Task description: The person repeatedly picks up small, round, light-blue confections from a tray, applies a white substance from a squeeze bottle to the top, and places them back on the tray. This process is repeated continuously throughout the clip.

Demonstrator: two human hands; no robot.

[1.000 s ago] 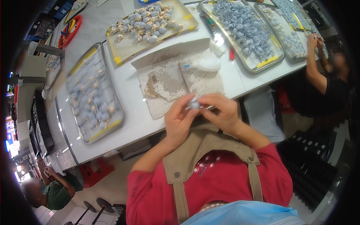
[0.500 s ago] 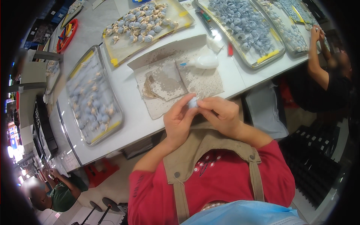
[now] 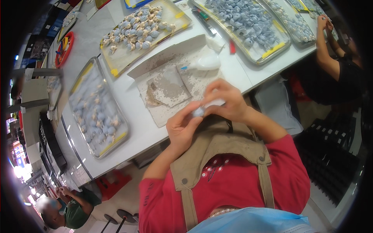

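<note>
A small blue piece point(image 3: 198, 112) is held in front of the apron point(image 3: 217, 136), just off the near edge of the table point(image 3: 142, 134). It is pinched between the thumb and fingers of the left hand point(image 3: 181, 129). The right hand point(image 3: 230, 102) is brought close beside it with its fingers curled; blur prevents telling whether the piece is touched or anything is gripped by them. Whether a cream part has been joined to this piece cannot be made out, so it is best judged as unfinished. Beyond the hands, a stained cardboard sheet point(image 3: 167, 56) is laid out, and on it a white squeeze bottle point(image 3: 208, 61) with a blue tip is rested on its side. To the left, a metal tray point(image 3: 115, 143) is loosely filled with blue pieces, among which cream parts are seen. Farther back, a flat board point(image 3: 116, 66) is heaped with pieces in which blue and cream are combined; these are taken to be further along. To the right, a long tray point(image 3: 272, 51) is crowded with blue cups point(image 3: 244, 23) on which no cream is noticed, so a large share seems to be left at an earlier stage. A red tool point(image 3: 232, 46) is set beside that tray. At the far right, similar small work is handled by a co-worker point(image 3: 329, 64).
</note>
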